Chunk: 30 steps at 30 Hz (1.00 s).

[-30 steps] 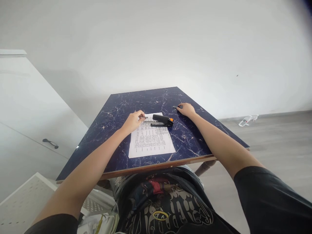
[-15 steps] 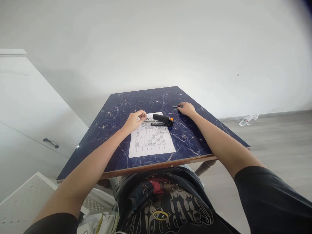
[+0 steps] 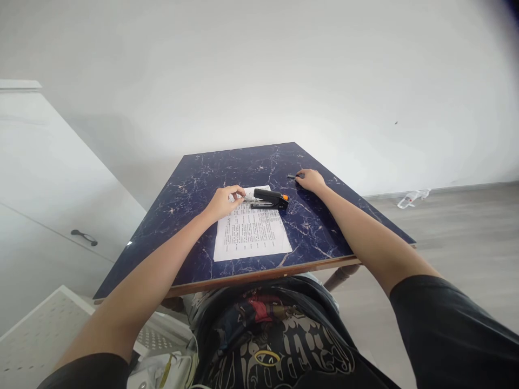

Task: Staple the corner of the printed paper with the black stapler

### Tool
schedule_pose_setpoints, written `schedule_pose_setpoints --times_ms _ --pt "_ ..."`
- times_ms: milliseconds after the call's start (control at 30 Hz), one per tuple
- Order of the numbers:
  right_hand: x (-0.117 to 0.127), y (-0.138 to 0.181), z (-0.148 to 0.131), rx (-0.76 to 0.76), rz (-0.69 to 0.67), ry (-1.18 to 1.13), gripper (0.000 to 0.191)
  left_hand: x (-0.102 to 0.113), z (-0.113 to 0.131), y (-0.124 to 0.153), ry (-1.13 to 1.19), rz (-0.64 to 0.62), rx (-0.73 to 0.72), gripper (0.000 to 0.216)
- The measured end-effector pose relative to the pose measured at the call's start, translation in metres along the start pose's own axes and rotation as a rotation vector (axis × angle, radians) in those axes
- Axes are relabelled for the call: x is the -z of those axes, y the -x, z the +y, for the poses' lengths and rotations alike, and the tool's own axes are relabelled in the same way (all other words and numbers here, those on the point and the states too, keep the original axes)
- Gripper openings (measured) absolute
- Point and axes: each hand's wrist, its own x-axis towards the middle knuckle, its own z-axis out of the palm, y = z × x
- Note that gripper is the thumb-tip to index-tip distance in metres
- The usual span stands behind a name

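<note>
A black stapler (image 3: 270,199) with an orange patch at its rear lies on the upper part of a printed sheet of paper (image 3: 253,237). Its top arm is raised, and its metal rail sticks out to the left. My left hand (image 3: 225,202) is closed in a pinch at the rail's front end, on a small grey piece that looks like a short strip of staples; the fingers partly hide it. Farther back on the right, my right hand (image 3: 311,181) rests on the table, thumb and fingers closed on a small dark grey strip of staples (image 3: 291,176).
The dark blue marble-patterned table (image 3: 219,170) has its far edge near a white wall. A white cabinet (image 3: 48,178) stands at the left, with a perforated white panel (image 3: 44,329) below. A clear plastic bottle (image 3: 409,199) lies on the floor at the right.
The grey piece in my left fingers has come slightly lower, level with the stapler's rail. My right hand, the stapler and the paper stay put.
</note>
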Motion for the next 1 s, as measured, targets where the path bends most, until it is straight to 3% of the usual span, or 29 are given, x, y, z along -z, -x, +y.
schedule_pose_setpoints --times_ms 1000 --pt "-0.0012 -0.0017 0.0021 0.000 -0.003 -0.018 0.043 -0.0023 -0.0078 -0.0009 -0.020 -0.052 0.007 0.011"
